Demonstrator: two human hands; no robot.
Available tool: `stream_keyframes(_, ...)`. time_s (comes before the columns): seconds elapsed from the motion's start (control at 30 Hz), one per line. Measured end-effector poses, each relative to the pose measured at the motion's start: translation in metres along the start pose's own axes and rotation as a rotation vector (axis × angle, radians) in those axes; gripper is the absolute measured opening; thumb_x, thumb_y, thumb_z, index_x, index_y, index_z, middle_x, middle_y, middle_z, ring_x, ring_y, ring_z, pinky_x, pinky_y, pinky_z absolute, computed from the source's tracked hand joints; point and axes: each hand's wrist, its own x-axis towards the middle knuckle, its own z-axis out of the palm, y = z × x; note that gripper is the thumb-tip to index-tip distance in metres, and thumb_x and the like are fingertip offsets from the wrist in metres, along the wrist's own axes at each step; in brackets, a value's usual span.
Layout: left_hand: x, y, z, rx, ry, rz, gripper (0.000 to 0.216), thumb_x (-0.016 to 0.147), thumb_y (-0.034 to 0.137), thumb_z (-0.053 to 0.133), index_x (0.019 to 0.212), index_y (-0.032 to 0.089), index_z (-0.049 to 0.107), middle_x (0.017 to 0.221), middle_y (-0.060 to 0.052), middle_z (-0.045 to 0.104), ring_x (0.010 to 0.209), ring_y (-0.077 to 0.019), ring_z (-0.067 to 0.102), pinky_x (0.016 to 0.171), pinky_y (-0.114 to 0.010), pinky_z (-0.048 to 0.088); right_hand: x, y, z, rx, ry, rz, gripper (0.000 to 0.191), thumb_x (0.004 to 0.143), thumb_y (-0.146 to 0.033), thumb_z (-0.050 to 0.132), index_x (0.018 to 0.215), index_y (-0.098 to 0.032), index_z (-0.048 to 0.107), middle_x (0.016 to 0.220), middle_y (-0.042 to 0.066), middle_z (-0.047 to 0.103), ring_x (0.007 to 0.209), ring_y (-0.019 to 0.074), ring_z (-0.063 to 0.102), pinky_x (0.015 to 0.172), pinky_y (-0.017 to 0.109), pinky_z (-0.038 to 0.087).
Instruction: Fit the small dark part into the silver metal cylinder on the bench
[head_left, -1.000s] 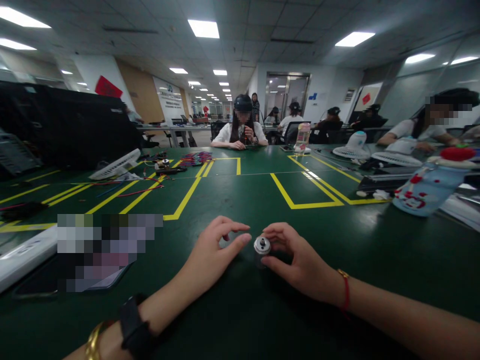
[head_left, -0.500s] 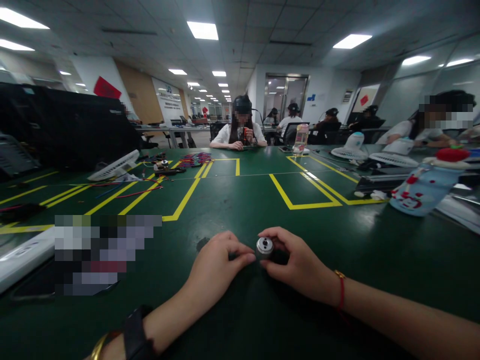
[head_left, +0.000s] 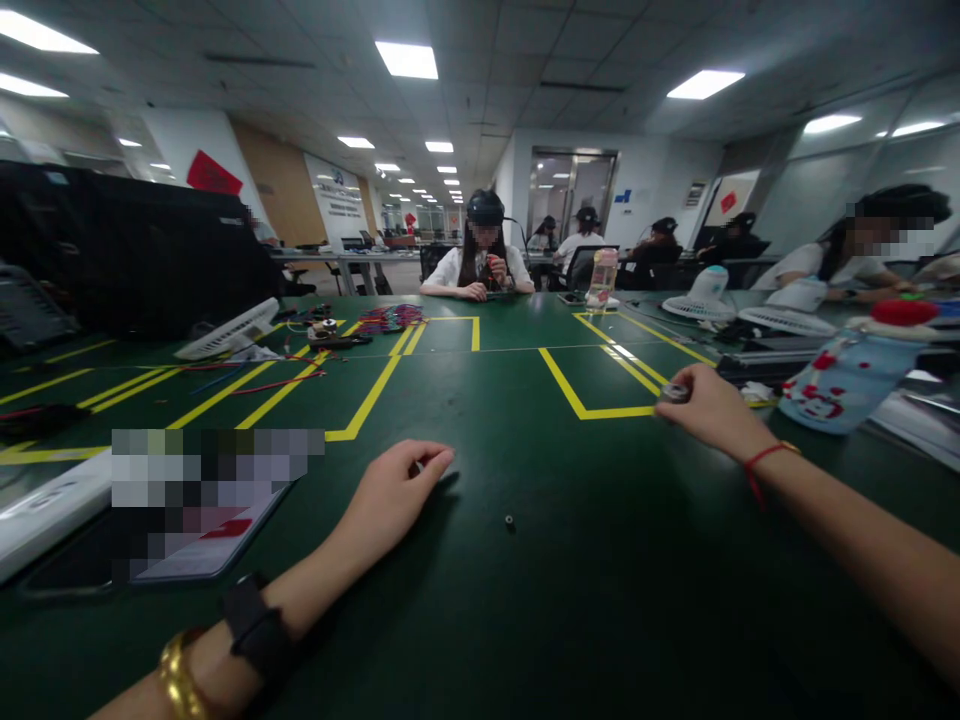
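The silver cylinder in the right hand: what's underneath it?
Yellow tape and green tabletop show beside the silver cylinder; whatever lies directly beneath is covered by it and the right hand.

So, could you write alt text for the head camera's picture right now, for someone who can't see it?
A person's right hand holds a small metal cylinder at a green table marked with yellow lines. A tiny grey piece lies between it and the left hand. Another person sits across.
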Motion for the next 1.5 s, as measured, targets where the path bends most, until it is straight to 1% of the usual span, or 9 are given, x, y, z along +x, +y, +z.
stream_keyframes(0.1,0.002,-0.005,0.005,0.001,0.002,0.009,0.038,0.085,0.048,0.043,0.096,0.021,0.067,0.094,-0.005,0.068,0.083,-0.0213,0.059,0.072,-0.032,0.043,0.019,0.030,-0.004,-0.118,-0.046,0.067,0.044,0.058,-0.037,0.067,0.092,-0.012,0.053,0.083,0.013,0.061,0.073,0.0249,0.059,0.061,0.034,0.045)
stream_keyframes(0.2,0.001,-0.005,0.009,0.014,0.007,0.020,0.037,0.085,0.049,0.043,0.094,0.022,0.068,0.094,-0.004,0.068,0.081,-0.0210,0.059,0.071,-0.032,0.043,0.006,0.016,-0.004,-0.164,0.023,-0.019,0.067,0.058,-0.045,0.068,0.110,-0.007,0.049,0.105,0.022,0.056,0.095,0.0329,0.054,0.074,0.042,0.044)
stream_keyframes(0.3,0.001,-0.005,0.010,0.024,0.010,0.011,0.037,0.085,0.049,0.043,0.093,0.022,0.068,0.092,-0.004,0.069,0.080,-0.0208,0.060,0.069,-0.031,0.043,-0.038,-0.037,0.004,-0.111,0.094,-0.350,0.059,0.074,-0.050,0.057,0.120,-0.013,0.048,0.123,0.017,0.048,0.116,0.0302,0.042,0.094,0.045,0.034)
stream_keyframes(0.4,0.001,-0.006,0.011,0.022,0.008,0.016,0.037,0.085,0.049,0.043,0.092,0.022,0.068,0.092,-0.004,0.069,0.080,-0.0206,0.060,0.069,-0.031,0.043,-0.094,-0.095,0.020,0.095,-0.095,-0.841,0.042,0.087,-0.035,0.046,0.127,-0.022,0.045,0.127,0.008,0.049,0.116,0.0204,0.042,0.096,0.038,0.034)
stream_keyframes(0.53,0.000,-0.007,0.012,0.028,0.026,0.026,0.037,0.084,0.049,0.044,0.091,0.021,0.069,0.091,-0.004,0.069,0.079,-0.0206,0.060,0.071,-0.031,0.043,-0.127,-0.126,0.032,0.099,-0.259,-1.108,0.021,0.088,-0.022,0.045,0.102,-0.025,0.061,0.102,0.002,0.062,0.094,0.0161,0.050,0.084,0.034,0.037)
stream_keyframes(0.63,0.000,-0.006,0.011,0.024,0.014,0.029,0.037,0.085,0.049,0.043,0.091,0.022,0.068,0.091,-0.004,0.069,0.079,-0.0204,0.060,0.070,-0.031,0.043,-0.101,-0.109,0.023,0.023,-0.151,-0.950,0.024,0.090,-0.020,0.041,0.093,-0.019,0.064,0.092,0.005,0.063,0.085,0.0147,0.052,0.078,0.030,0.038)
stream_keyframes(0.77,-0.001,-0.005,0.011,0.016,0.012,0.034,0.036,0.086,0.048,0.043,0.090,0.022,0.068,0.090,-0.003,0.068,0.080,-0.0200,0.059,0.070,-0.030,0.043,-0.043,-0.059,-0.007,-0.331,0.050,-0.458,0.031,0.090,-0.027,0.036,0.099,-0.018,0.064,0.103,0.010,0.062,0.095,0.0206,0.054,0.079,0.034,0.037)
stream_keyframes(0.9,0.000,-0.005,0.012,0.020,0.010,0.035,0.036,0.086,0.048,0.042,0.090,0.023,0.068,0.090,-0.002,0.068,0.079,-0.0201,0.059,0.069,-0.030,0.042,-0.008,-0.008,-0.024,-0.503,0.033,-0.095,0.033,0.087,-0.027,0.038,0.091,-0.014,0.067,0.096,0.018,0.063,0.089,0.0289,0.058,0.069,0.038,0.039)
stream_keyframes(1.5,-0.001,-0.003,0.009,0.043,0.000,0.034,0.038,0.086,0.048,0.042,0.091,0.022,0.068,0.092,-0.004,0.069,0.081,-0.0215,0.061,0.071,-0.032,0.044,0.004,0.012,-0.024,-0.414,-0.019,0.051,0.039,0.088,-0.038,0.034,0.097,-0.020,0.068,0.103,0.016,0.062,0.091,0.0269,0.057,0.066,0.035,0.035)
